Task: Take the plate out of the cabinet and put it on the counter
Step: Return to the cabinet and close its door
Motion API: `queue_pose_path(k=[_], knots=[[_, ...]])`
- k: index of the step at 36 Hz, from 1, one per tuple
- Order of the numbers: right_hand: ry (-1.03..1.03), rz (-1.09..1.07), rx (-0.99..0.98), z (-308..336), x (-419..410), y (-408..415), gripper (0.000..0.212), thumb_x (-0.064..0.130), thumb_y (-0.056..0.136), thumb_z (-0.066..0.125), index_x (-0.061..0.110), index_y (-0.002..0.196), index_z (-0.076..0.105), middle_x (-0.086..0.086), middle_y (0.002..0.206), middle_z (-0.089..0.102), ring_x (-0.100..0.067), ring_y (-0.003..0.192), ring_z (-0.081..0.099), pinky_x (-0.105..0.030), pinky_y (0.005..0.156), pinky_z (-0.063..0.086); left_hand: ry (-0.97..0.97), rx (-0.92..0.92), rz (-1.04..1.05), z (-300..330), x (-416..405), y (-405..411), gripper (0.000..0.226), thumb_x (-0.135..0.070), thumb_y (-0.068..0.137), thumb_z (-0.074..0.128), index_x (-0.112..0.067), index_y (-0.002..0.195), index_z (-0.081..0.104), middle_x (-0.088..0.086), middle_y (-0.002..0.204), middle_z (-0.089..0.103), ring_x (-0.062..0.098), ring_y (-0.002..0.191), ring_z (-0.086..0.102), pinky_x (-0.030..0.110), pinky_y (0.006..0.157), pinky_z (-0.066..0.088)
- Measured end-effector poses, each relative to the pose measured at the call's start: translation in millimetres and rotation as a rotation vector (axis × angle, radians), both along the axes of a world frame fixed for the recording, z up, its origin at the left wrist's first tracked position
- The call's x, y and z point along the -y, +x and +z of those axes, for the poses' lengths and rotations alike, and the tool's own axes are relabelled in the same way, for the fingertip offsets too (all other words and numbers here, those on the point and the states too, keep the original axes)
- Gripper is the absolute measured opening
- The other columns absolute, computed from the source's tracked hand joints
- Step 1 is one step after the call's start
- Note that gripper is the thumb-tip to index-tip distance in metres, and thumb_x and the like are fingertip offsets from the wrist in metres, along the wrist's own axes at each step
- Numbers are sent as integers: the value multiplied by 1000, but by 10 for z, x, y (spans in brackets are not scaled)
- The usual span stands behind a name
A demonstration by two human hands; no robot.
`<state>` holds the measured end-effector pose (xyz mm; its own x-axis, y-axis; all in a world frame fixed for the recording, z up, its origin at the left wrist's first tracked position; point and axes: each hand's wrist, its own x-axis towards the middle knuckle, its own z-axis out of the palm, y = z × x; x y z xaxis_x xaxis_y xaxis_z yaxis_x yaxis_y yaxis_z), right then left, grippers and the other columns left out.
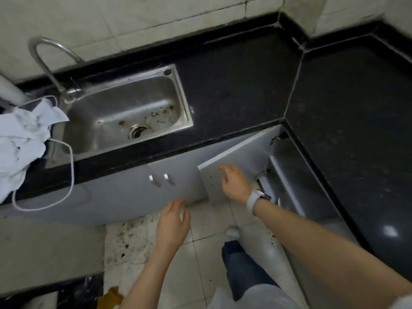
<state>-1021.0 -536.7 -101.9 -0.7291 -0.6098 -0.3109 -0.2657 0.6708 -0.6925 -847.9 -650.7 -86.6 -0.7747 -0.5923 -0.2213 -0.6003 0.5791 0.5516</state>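
Right hand (235, 181), fingers (225, 168) spread and empty, rests against the open cabinet door (234, 152); left hand (172, 221) hangs open, nearer. Plate unseen, presumably inside the cabinet (287, 175), right of the fingers; black tabletop (234, 85) lies beyond.

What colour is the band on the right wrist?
White; the wrist band shows clearly in the head view.
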Motion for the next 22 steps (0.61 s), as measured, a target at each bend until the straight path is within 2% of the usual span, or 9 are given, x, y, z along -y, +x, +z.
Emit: queue_pose_path(k=[3, 6, 9, 12, 15, 19, 20, 22], knots=[[131, 120, -90, -200, 302, -345, 52, 10, 87, 39, 13, 139, 31, -14, 150, 29, -35, 138, 23, -49, 112, 28, -10, 27, 28, -32, 188, -211, 31, -15, 89, 53, -8, 119, 57, 14, 123, 61, 30, 115, 55, 36, 98, 43], [282, 247, -140, -401, 445, -532, 57, 14, 90, 35, 24, 144, 18, -6, 158, 6, -29, 145, -3, -55, 115, 8, 0, 21, 13, -36, 319, -385, 29, -13, 90, 52, -7, 118, 57, 14, 120, 63, 30, 111, 56, 34, 95, 43], [354, 313, -167, -537, 489, -610, 58, 20, 92, 33, 29, 144, 10, -4, 158, 2, -28, 144, -11, -57, 114, -3, 5, 48, -33, -59, 499, -603, 32, -15, 90, 51, -9, 122, 54, 12, 123, 60, 28, 113, 55, 35, 97, 44], [323, 298, -178, -549, 437, -632, 55, 21, 92, 36, 27, 143, 17, -4, 157, 13, -26, 145, -6, -55, 115, -1, 17, 56, -86, -99, 619, -796, 33, -13, 89, 53, -8, 122, 54, 14, 123, 60, 29, 113, 56, 37, 98, 45], [242, 218, -155, -479, 381, -585, 45, 21, 91, 33, 22, 136, 36, -5, 151, 30, -27, 145, 5, -50, 117, 6, -2, 73, -184, -159, 715, -1044, 32, -12, 87, 54, -6, 119, 56, 17, 119, 61, 33, 109, 57, 40, 94, 48], [167, 72, -222, -528, 233, -411, 35, 27, 86, 35, 13, 105, 61, -13, 117, 61, -36, 133, 38, -52, 111, 32, 1, 89, -401, -227, 734, -1486, 35, -11, 88, 53, -5, 122, 54, 17, 123, 57, 33, 112, 55, 41, 98, 45], [166, 20, -235, -550, 175, -354, 29, 26, 86, 39, 13, 97, 62, -12, 111, 63, -34, 131, 42, -50, 109, 36, -7, 80, -471, -250, 711, -1587, 36, -11, 87, 53, -5, 123, 53, 17, 123, 57, 33, 113, 55, 42, 98, 45], [179, -76, -227, -569, 57, -228, 21, 22, 87, 42, 12, 88, 60, -11, 110, 63, -29, 133, 41, -43, 108, 39, -13, 79, -620, -282, 645, -1795, 38, -13, 88, 50, -6, 125, 52, 15, 127, 56, 32, 116, 52, 42, 99, 44]])
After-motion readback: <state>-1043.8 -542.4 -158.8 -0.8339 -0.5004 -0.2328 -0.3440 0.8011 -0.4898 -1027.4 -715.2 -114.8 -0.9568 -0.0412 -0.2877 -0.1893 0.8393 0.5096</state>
